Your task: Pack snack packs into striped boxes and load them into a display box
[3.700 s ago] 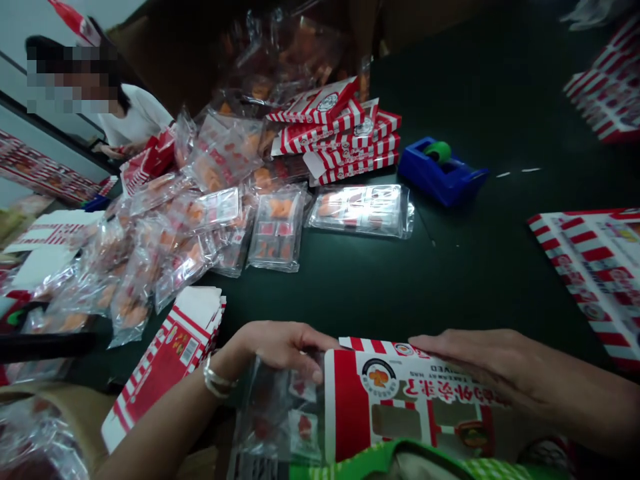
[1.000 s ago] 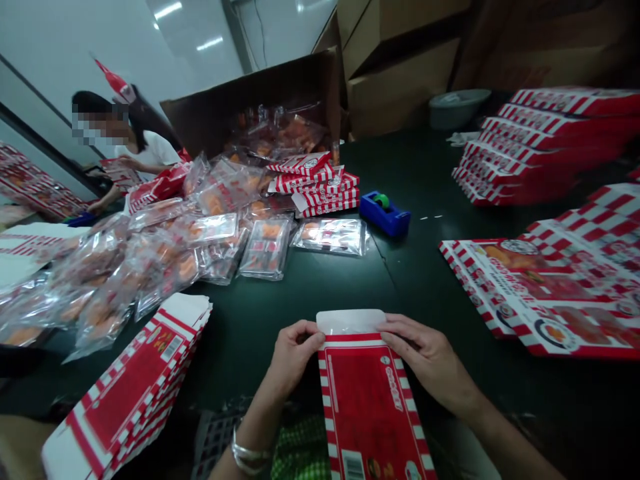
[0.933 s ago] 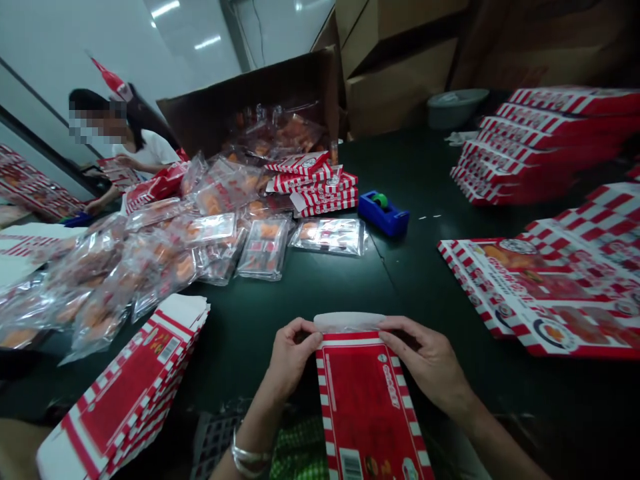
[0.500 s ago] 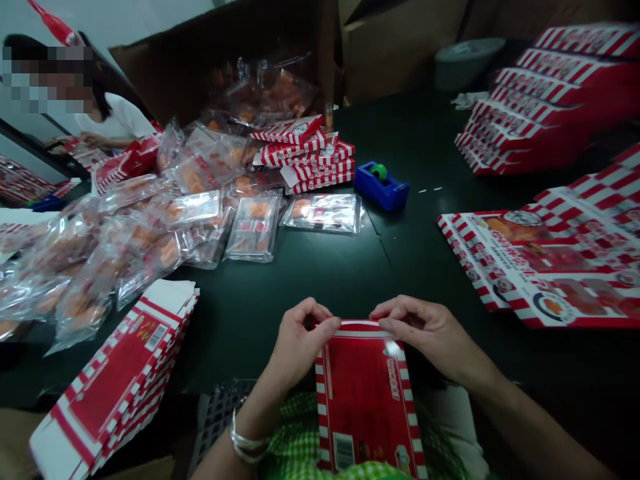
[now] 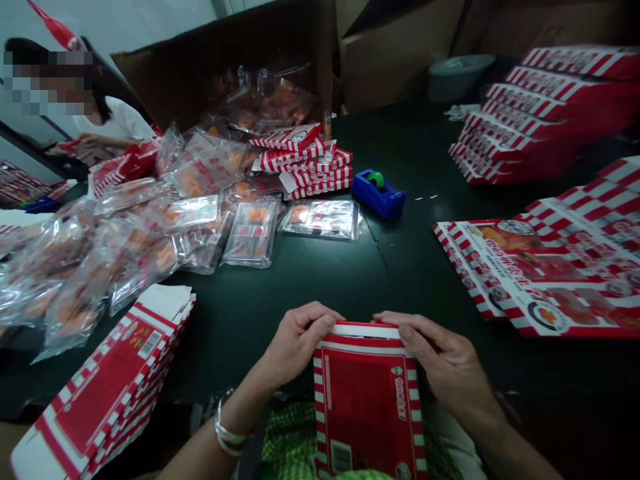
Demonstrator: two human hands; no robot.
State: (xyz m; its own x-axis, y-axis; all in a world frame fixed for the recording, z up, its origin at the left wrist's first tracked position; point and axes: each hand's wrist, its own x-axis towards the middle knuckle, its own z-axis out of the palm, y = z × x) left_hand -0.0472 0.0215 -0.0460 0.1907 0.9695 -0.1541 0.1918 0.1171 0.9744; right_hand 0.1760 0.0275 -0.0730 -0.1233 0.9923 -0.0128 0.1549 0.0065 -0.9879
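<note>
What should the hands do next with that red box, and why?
Probably push the end flap of the red box in with both thumbs until it sits snug. The left hand and right hand already grip the two corners at that end, and a thin dark gap shows beside the flap, so it doesn't look fully closed.
</note>
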